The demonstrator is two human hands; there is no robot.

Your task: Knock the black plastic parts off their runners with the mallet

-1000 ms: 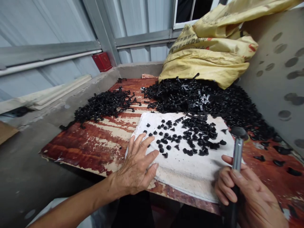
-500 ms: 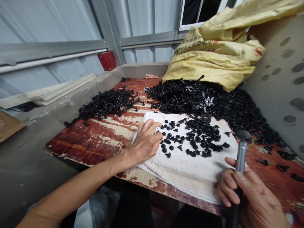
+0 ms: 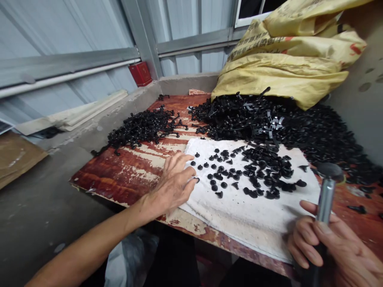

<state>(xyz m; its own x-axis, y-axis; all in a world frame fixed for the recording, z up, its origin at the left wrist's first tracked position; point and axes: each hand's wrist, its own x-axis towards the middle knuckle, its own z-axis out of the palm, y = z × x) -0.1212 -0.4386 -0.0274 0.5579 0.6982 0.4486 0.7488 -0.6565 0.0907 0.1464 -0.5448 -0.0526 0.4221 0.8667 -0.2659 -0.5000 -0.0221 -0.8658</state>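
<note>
My left hand [image 3: 175, 183] is over the left edge of a white cloth [image 3: 221, 215], its fingers spread and slightly bent. A small black piece shows at its thumb tip; whether the thumb touches it I cannot tell. Scattered small black round pieces [image 3: 224, 185] lie on the cloth, denser toward the right. At the lower right, my right hand [image 3: 317, 239] is wrapped round a tool [image 3: 326, 199] with a metal shaft, a dark handle and a round dark head pointing up.
Black strap-like parts [image 3: 143, 126] form a pile on the red board [image 3: 110, 175]. A larger black heap [image 3: 239, 119] spills from a yellow sack [image 3: 278, 67] at the back right. A red box [image 3: 140, 74] stands on the ledge.
My left hand has drawn back to the left on the cloth, and small black pieces now show beside its fingertips. The view has shifted somewhat; my right hand still holds the tool.
</note>
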